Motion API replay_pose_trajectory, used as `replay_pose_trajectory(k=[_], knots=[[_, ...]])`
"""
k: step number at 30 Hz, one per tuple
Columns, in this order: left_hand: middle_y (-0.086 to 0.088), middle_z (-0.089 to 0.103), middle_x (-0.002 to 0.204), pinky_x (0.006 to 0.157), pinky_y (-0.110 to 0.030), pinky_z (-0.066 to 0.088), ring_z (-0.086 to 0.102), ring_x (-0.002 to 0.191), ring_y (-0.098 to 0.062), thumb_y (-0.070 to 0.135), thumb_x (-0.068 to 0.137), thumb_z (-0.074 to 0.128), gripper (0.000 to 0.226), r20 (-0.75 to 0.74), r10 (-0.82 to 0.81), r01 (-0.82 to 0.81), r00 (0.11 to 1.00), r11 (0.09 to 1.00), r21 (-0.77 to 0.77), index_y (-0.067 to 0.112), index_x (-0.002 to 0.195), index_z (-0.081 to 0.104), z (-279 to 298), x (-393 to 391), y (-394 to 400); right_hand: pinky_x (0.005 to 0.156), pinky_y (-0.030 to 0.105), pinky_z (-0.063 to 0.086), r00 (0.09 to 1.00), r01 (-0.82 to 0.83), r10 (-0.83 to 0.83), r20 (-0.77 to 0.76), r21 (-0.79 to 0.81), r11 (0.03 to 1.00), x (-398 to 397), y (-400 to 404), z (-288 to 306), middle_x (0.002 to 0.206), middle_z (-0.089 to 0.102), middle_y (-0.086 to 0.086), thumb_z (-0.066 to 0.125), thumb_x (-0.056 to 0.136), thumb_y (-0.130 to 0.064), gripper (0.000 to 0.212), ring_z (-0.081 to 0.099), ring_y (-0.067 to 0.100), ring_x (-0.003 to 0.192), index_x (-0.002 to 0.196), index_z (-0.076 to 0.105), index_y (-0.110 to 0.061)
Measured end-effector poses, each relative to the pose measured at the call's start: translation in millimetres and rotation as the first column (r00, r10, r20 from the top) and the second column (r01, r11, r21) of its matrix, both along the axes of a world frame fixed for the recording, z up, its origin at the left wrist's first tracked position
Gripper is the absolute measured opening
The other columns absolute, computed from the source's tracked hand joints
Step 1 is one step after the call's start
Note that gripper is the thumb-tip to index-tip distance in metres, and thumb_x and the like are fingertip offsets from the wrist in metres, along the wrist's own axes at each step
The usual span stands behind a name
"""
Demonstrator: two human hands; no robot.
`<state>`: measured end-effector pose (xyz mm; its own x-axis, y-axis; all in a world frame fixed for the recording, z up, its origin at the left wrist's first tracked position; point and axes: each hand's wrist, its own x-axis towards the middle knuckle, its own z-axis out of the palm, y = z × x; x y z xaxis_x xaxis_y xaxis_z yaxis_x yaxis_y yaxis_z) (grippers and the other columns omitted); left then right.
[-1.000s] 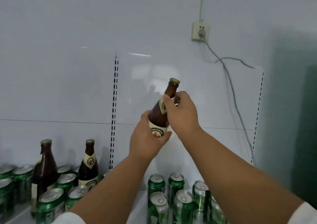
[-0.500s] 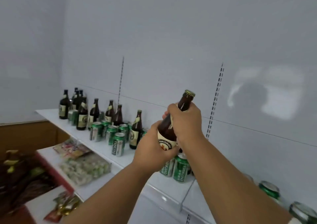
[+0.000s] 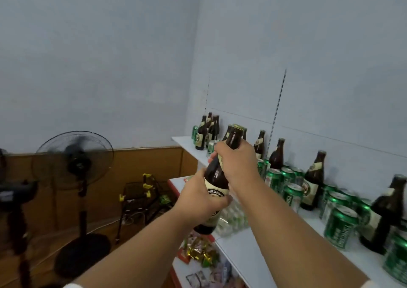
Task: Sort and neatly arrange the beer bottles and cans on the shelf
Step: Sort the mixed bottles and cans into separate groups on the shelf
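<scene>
Gripping a brown glass beer bottle with a cream oval label and gold cap [image 3: 217, 178], both hands hold it tilted in the air, off the front edge of the white shelf [image 3: 253, 247] and touching none of it. The left hand [image 3: 201, 197] wraps its fingers round the labelled lower body, while the right hand [image 3: 236, 163] closes round the shoulder and neck, leaving the cap showing above the knuckles. On the shelf, more brown glass bottles with cream labels [image 3: 312, 178] stand upright along the back edge, mixed with green aluminium beer cans [image 3: 291, 196] nearer the front edge. A cluster of dark bottles [image 3: 208, 131] stands at the shelf's far left corner. Below, a lower shelf carries packaged snacks [image 3: 201, 252]. A black pedestal fan [image 3: 73, 158] stands on the floor to the left.
</scene>
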<state>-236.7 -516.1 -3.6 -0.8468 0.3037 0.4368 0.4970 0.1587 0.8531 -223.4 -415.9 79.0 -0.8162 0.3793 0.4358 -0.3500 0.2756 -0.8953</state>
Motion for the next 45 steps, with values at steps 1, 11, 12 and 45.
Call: replay_pose_trajectory(k=[1, 11, 12, 45], knots=[[0.015, 0.071, 0.087, 0.066, -0.018, 0.056, 0.068, 0.077, 0.002, 0.035, 0.062, 0.085, 0.054, 0.016, 0.004, -0.004, 1.000, 1.000, -0.012, 0.038, 0.104, 0.052, -5.0, -12.7, -9.3, 0.059, 0.033, 0.052, 1.000, -0.003, 0.003, 0.018, -0.005, 1.000, -15.0, -8.2, -5.1, 0.062, 0.071, 0.004, 0.062, 0.070, -0.022, 0.011, 0.067, 0.018, 0.054, 0.069, 0.068, -0.012], [0.008, 0.071, 0.090, 0.067, -0.021, 0.058, 0.068, 0.077, 0.000, 0.037, 0.060, 0.083, 0.055, 0.137, 0.058, -0.050, 0.989, 0.997, -0.066, 0.030, 0.106, 0.054, -59.4, -176.0, -21.5, 0.060, 0.038, 0.058, 0.988, -0.042, 0.051, 0.142, -0.063, 0.997, -193.3, -20.2, -61.6, 0.064, 0.071, 0.004, 0.063, 0.069, -0.025, 0.015, 0.071, 0.020, 0.058, 0.079, 0.067, -0.014], [0.008, 0.071, 0.089, 0.066, -0.020, 0.058, 0.067, 0.076, 0.001, 0.038, 0.059, 0.083, 0.054, 0.137, 0.068, -0.058, 0.988, 0.995, -0.080, 0.030, 0.106, 0.055, -60.7, -198.0, -19.9, 0.063, 0.042, 0.060, 0.989, -0.046, 0.056, 0.140, -0.075, 0.996, -215.6, -18.4, -63.9, 0.064, 0.071, 0.005, 0.063, 0.069, -0.025, 0.014, 0.071, 0.023, 0.060, 0.078, 0.066, -0.014], [0.011, 0.071, 0.094, 0.075, -0.026, 0.057, 0.068, 0.085, -0.001, 0.037, 0.063, 0.084, 0.056, 0.084, -0.265, 0.273, 0.961, 0.955, -0.111, 0.033, 0.110, 0.055, -45.6, -826.1, -6.9, 0.067, 0.035, 0.054, 0.936, 0.343, -0.345, 0.070, 0.043, 0.938, -799.8, -7.6, -49.1, 0.064, 0.071, -0.003, 0.065, 0.065, -0.031, 0.016, 0.066, 0.010, 0.058, 0.068, 0.066, -0.015]])
